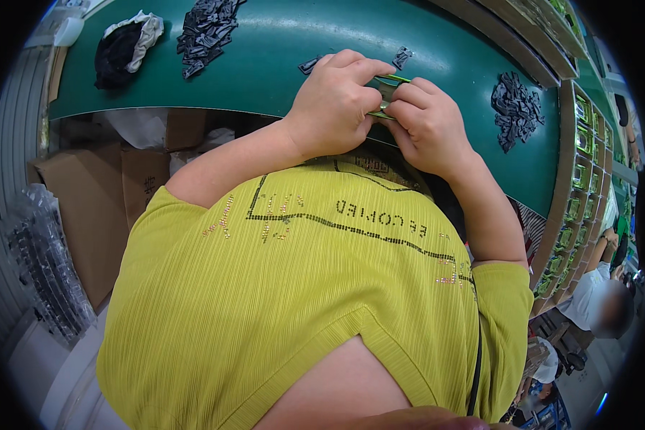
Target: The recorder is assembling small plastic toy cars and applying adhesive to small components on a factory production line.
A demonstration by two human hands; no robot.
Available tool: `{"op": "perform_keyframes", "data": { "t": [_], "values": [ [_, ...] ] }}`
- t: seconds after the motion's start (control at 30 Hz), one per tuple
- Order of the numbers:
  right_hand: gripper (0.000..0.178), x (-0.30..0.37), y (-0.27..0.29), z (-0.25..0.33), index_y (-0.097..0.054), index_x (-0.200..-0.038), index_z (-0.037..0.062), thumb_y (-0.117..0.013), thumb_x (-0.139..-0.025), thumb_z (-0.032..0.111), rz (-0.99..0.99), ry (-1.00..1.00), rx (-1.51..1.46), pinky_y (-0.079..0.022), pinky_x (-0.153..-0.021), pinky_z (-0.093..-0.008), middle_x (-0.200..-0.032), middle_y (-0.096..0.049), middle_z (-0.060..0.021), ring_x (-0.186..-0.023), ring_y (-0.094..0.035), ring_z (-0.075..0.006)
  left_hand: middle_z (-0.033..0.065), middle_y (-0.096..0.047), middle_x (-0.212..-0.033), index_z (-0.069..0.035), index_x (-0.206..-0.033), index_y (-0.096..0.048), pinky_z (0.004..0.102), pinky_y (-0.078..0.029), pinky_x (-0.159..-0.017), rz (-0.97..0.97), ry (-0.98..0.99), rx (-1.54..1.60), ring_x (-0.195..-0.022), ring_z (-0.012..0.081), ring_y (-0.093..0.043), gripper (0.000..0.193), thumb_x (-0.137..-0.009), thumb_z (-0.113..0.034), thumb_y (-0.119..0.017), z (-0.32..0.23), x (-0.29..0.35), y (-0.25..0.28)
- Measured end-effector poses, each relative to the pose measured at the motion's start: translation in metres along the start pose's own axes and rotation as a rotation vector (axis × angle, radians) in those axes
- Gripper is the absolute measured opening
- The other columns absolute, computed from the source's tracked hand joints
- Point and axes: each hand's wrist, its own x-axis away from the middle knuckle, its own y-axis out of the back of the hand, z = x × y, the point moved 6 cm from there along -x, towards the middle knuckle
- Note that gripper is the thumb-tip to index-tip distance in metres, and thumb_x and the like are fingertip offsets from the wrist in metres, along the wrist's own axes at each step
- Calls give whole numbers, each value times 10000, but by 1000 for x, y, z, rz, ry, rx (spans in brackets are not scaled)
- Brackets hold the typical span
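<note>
Both my hands meet over the near edge of the green work table, gripping one small bright-green frame-like part (388, 80) between them. My left hand (339, 97) is closed on its left side, fingers curled and thumb pressed in. From the other side, my right hand (430, 118) pinches the same part. Fingers cover much of it, so its full shape is hidden. Just beyond the hands lies a small dark clip-like piece (402, 57). Another dark piece (309, 65) lies beside my left hand, partly covered by it.
On the green table (287, 29) are a dark pile of small pieces (206, 36) at left and another pile (516, 111) at right. A black and white cloth bundle (125, 54) lies far left. Divided trays of green parts (577, 179) line the right. Cardboard boxes (86, 208) stand below left.
</note>
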Motion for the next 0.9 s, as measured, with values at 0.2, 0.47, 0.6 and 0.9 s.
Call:
{"op": "perform_keyframes", "data": {
  "t": [0.2, 0.47, 0.6, 0.9],
  "values": [
    [104, -2, 5, 1, -585, -747, 47, -658, -677, 68, 76, -9, -27, -484, -685, -365, -823, -568, -68, -796, -546, -272, 86, -618, -1116, -43, -652, -619, 383, -449, -806, -3, -15, 73, -929, 279, -557, 107, -606, -52, -716, 0, 1, 2],
    [105, 1, 9, -8, -586, -796, 18, -621, -700, -5, 54, -15, 82, -475, -723, -374, -853, -571, -100, -820, -541, -296, 89, -593, -1175, -42, -725, -652, 396, -393, -928, 53, 105, 51, -1082, 289, -511, 95, -665, -79, -717, 3, -10, 4],
    [135, -1, 21, -8, -577, -805, 7, -643, -688, -5, -1, -44, -106, -458, -712, -384, -849, -572, -121, -800, -536, -318, 93, -604, -1115, -15, -750, -666, 391, -365, -955, 140, 87, 207, -1119, 271, -496, 170, -714, -179, -691, 6, -23, 14],
    [179, 15, 31, -42, -598, -882, -2, -691, -739, 54, 35, -391, -644, -437, -655, -277, -783, -547, -42, -722, -528, -114, 47, -622, -954, 11, -1072, -619, 232, -463, -770, 356, 282, 856, -887, 107, -582, 253, -841, -89, -642, 29, -33, 15]
  ]
}}
